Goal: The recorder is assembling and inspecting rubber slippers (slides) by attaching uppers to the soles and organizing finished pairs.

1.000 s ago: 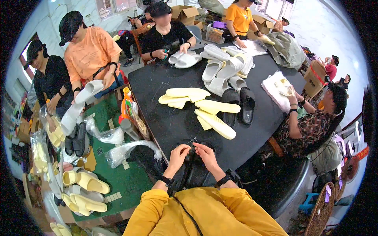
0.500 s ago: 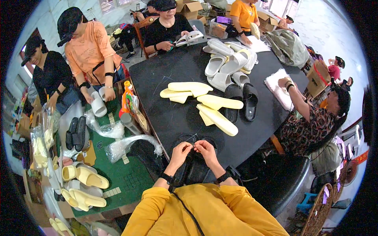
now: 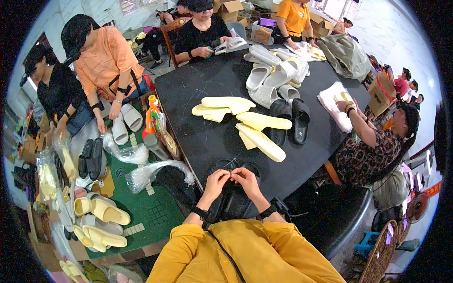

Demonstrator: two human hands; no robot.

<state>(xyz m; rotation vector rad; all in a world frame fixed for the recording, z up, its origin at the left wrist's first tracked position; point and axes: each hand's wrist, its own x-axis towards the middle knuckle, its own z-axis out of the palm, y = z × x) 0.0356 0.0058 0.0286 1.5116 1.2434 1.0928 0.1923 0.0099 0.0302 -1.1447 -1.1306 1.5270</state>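
From the head camera I look down over yellow sleeves at my two hands, which meet above the near edge of the round black table (image 3: 222, 89). My left hand (image 3: 216, 183) and right hand (image 3: 246, 181) are pinched together at the fingertips, thumbs and forefingers nearly touching one another. Between them runs a thin thread (image 3: 230, 163), pale against the dark surface (barely a hairline at this size). Under the hands lies a pair of black slippers (image 3: 232, 200), toes pointing away from me, partly covered by my wrists.

As I judge it, the work in hand is fine fingertip work on that thread at the slipper. To do it well I would keep both pinches tight and close together, hold the wrists steady over the slippers, and pull the thread taut rather than let it go slack against the black, where it is easily lost.

On the grip: both hands are closed to a narrow pinch, the other fingers curled in. I take it that they pinch the thread, though I cannot tell whether something small also sits between the tips.

Farther off on the table lie pale yellow insoles (image 3: 250, 123), a second black pair (image 3: 290, 119) and a heap of white slippers (image 3: 273, 75). Other people work around the rim.
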